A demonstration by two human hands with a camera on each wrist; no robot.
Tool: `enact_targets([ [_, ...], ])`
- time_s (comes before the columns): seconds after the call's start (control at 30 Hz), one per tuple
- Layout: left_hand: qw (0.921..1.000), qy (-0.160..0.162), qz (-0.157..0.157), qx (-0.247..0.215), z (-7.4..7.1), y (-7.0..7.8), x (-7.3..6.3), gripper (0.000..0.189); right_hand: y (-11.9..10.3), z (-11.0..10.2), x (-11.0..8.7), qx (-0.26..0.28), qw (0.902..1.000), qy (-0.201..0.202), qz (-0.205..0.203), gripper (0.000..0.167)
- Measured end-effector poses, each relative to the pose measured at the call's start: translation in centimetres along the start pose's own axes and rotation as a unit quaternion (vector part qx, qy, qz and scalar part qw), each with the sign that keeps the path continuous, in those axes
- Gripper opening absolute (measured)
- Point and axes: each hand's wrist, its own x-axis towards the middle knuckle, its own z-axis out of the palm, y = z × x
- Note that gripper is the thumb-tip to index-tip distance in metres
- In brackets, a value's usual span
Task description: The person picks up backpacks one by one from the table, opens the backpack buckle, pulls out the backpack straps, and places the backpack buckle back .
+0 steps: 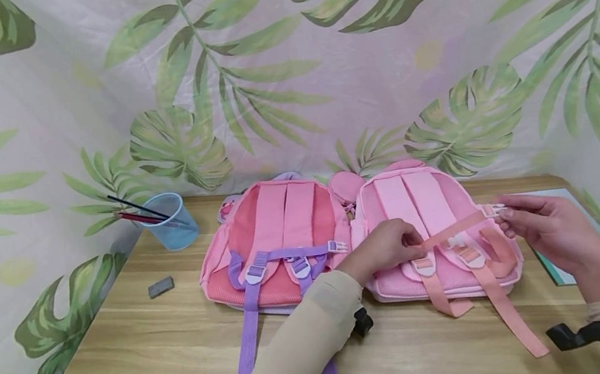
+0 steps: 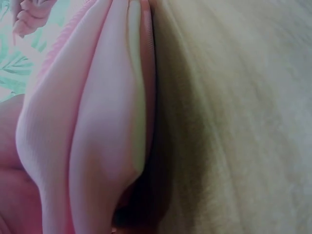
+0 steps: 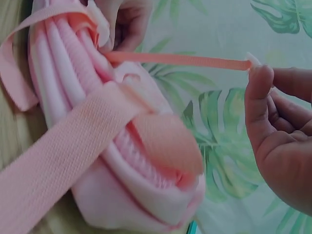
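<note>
A light pink backpack (image 1: 399, 291) lies on the table with its shoulder straps facing up. Across it, an orange chest strap (image 1: 456, 228) is stretched between both hands. My right hand (image 1: 553, 229) pinches the white buckle (image 1: 492, 210) at the strap's right end between thumb and finger. With curled fingers my left hand (image 1: 389, 243) grips the strap's other end, near the left shoulder strap. In the right wrist view the strap (image 3: 180, 60) is drawn taut, away from the pack. Orange webbing tails (image 1: 507, 311) hang over the pack's front edge.
A second pink backpack (image 1: 270, 216) with purple straps lies to the left, under my left forearm. A blue mesh cup (image 1: 173, 229) holding pencils and a grey eraser (image 1: 161, 287) are farther left. A notebook (image 1: 564, 272) lies beneath my right hand. A leaf-print curtain (image 1: 271, 58) hangs behind.
</note>
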Motion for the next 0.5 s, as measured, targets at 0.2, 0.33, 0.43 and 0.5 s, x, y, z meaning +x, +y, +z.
enact_targets([
  [0.2, 0.9999, 0.014, 0.005, 0.005, 0.1, -0.1, -0.1, 0.015, 0.7, -1.8, -0.9, 0.018, 0.9995, 0.003, 0.026, 0.044],
  [0.33, 0.9998, 0.02, 0.004, 0.005, 0.2, -0.3, -0.1, 0.016, 1.2, -2.9, -1.6, 0.008, 0.9989, 0.01, 0.045, 0.046],
  [0.43, 0.9997, 0.025, 0.002, -0.002, 0.3, -0.4, -0.1, 0.016, 1.6, -3.4, -2.0, -0.018, 0.9973, 0.027, 0.065, 0.048],
  [0.5, 0.9995, 0.029, 0.002, -0.011, 0.3, -0.4, -0.1, 0.015, 1.7, -3.7, -2.2, -0.047, 0.9947, 0.039, 0.083, 0.048],
])
